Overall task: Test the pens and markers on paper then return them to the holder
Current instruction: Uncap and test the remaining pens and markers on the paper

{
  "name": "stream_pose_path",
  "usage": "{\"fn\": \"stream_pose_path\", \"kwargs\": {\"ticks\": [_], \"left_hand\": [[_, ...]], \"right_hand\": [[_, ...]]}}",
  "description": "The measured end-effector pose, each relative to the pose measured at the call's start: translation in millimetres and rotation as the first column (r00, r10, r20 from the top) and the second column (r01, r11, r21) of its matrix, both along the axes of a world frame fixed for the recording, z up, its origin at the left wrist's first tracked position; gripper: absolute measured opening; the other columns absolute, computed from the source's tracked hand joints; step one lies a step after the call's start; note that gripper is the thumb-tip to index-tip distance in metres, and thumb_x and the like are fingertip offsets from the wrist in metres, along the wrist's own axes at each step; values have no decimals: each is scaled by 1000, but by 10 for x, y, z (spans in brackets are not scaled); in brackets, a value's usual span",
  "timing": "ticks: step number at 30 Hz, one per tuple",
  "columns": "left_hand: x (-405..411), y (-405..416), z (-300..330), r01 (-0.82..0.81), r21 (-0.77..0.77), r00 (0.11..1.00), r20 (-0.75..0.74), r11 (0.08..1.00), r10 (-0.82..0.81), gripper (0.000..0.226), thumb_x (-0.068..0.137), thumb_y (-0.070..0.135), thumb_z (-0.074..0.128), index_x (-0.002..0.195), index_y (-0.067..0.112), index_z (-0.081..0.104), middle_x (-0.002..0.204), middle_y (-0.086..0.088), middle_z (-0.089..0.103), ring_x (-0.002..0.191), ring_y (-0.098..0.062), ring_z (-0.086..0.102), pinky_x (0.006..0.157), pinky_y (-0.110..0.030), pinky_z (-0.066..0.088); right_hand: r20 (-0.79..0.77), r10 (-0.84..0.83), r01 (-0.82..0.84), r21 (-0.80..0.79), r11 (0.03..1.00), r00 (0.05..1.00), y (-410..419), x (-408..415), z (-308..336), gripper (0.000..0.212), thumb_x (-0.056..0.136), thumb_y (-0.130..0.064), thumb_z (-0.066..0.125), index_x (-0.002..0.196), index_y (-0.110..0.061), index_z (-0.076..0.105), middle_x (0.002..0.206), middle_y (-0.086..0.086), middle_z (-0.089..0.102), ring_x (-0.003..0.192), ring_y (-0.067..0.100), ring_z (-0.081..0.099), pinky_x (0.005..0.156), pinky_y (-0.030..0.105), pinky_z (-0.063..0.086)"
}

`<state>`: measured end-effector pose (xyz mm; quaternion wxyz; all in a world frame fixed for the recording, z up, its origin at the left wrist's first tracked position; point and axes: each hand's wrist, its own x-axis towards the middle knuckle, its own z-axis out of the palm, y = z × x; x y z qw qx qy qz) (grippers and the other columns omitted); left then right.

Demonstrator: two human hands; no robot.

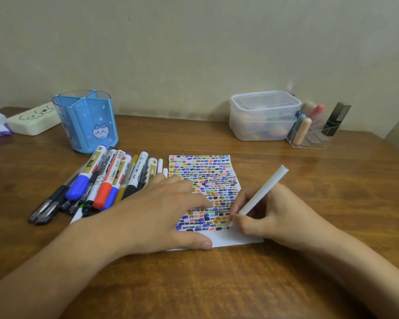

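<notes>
A sheet of white paper point(226, 240), covered in rows of small coloured marks, lies in the middle of the wooden table point(217, 284). My left hand point(161, 208) presses flat on its left side, fingers straight. My right hand point(270, 217) grips a white marker point(263, 192) in a writing hold, its tip down on the paper's lower right marks. Several pens and markers point(106, 183) lie side by side left of the paper. The blue holder point(88, 120) with a cat picture stands behind them, with no pens showing in it.
A cream case point(32, 120) lies at the far left by the wall. At the back right stand stacked clear lidded boxes point(263, 116) and a clear organiser point(311, 132) with small tubes and a black lipstick.
</notes>
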<state>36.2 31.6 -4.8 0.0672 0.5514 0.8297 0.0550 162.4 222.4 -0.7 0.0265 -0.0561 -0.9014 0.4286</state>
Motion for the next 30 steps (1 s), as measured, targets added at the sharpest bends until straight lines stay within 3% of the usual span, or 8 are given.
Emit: {"fn": "stream_pose_path", "kwargs": {"ticks": [4, 21, 26, 30], "left_hand": [[12, 2, 16, 4, 10, 1000, -10, 1000, -4, 72, 79, 81, 43, 144, 51, 32, 103, 22, 34, 93, 3, 20, 83, -2, 18], [7, 3, 11, 8, 2, 1000, -14, 1000, -8, 73, 80, 81, 43, 145, 50, 31, 105, 23, 35, 94, 1, 20, 84, -2, 17], [4, -2, -7, 13, 7, 999, -38, 1000, -12, 73, 79, 82, 41, 144, 49, 33, 97, 23, 32, 96, 2, 23, 85, -17, 21], [7, 0, 0, 13, 0, 999, -42, 1000, -13, 73, 80, 82, 41, 144, 49, 32, 93, 28, 29, 93, 2, 21, 83, -16, 21]], "right_hand": [[1, 15, -15, -29, 999, 1000, -20, 11, 8, 13, 80, -6, 73, 76, -17, 76, 70, -6, 72, 62, -3, 58, 58, 12, 44], [-1, -2, 2, -36, 999, 1000, -28, 9, 12, 14, 80, -4, 72, 76, -17, 76, 71, -6, 73, 62, -2, 59, 58, 10, 44], [8, -21, 21, -4, 1000, 1000, -14, -3, -3, 13, 78, -8, 72, 74, -21, 74, 71, -5, 72, 62, -1, 59, 57, 16, 46], [11, 4, -4, -31, 1000, 1000, -32, 12, 16, 13, 81, -6, 73, 77, -18, 76, 74, -4, 74, 64, -2, 60, 59, 12, 46]]}}
